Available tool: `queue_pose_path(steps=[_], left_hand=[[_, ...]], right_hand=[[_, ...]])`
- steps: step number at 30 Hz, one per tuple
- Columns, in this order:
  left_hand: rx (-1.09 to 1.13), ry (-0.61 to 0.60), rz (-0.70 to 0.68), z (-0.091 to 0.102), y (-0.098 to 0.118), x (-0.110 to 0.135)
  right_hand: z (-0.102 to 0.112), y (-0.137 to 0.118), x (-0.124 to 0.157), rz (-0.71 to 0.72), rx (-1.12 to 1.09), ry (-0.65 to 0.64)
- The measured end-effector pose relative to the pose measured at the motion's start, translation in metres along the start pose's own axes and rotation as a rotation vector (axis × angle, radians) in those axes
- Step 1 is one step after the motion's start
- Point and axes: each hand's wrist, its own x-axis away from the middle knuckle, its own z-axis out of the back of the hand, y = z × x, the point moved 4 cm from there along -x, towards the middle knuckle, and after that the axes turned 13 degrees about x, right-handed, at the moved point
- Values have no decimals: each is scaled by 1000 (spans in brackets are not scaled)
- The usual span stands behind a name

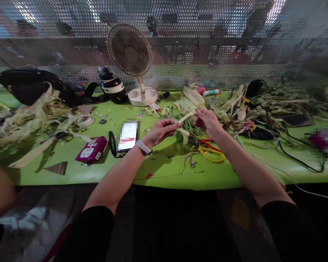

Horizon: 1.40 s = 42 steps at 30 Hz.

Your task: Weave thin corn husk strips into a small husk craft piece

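Observation:
A narrow pale strip of corn husk point(186, 116) is stretched between my two hands above the green table. My left hand point(162, 131), with a watch band on its wrist, pinches the strip's lower left end. The upper right end is pinched in the fingers of my right hand point(207, 122). A wider piece of husk point(184, 135) hangs just below my left fingertips. Under the hands lies a bundle of green stems point(195, 125). Red and yellow handled pliers point(211, 153) rest on the table below my right hand, their jaws partly against the greenery.
A phone point(128, 135) and a purple device point(92, 150) lie left of my hands. Behind stand a fan point(131, 52) and a black bottle point(113, 85). Husk heaps point(43, 116) cover both sides, with cables point(297, 158) at right. Another person's arm point(0, 189) shows at far left.

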Motion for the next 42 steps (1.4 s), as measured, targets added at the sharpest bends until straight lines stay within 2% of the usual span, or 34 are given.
queue_pose_path(steps=[3, 5, 11, 16, 20, 25, 27, 29, 31, 36, 38, 39, 42], left_hand=[[-3, 24, -17, 1, 1, -1], [-47, 16, -26, -1, 0, -1], [-187, -49, -30, -7, -5, 0], [-139, -18, -47, -3, -4, -1], [-33, -9, -51, 0, -4, -3], [38, 21, -123, 1, -1, -3], [-30, 44, -171, 2, 0, -4], [-114, 55, -222, 1, 1, -4], [-174, 68, -274, -1, 3, -3], [-253, 203, -382, -1, 12, 0], [-238, 272, -408, 2, 17, 0], [-211, 293, -415, 3, 19, -1], [-82, 282, -379, 4, 22, -2]], right_hand=[[-14, -6, 12, 28, 100, -183], [-23, -11, 20, 99, 206, -242], [-31, -12, 27, 282, 530, -129], [-29, -16, 26, 433, 613, -78], [-31, -16, 26, 416, 504, -111], [-39, -4, 23, 224, 280, -226], [-37, -8, 24, 303, 373, -152], [-32, -17, 27, 450, 538, -28], [-30, -24, 30, 522, 651, 28], [-29, -19, 30, 413, 686, -3], [-31, -13, 29, 320, 637, -54], [-33, -10, 29, 268, 622, -122], [-45, -4, 33, 159, 661, -491]])
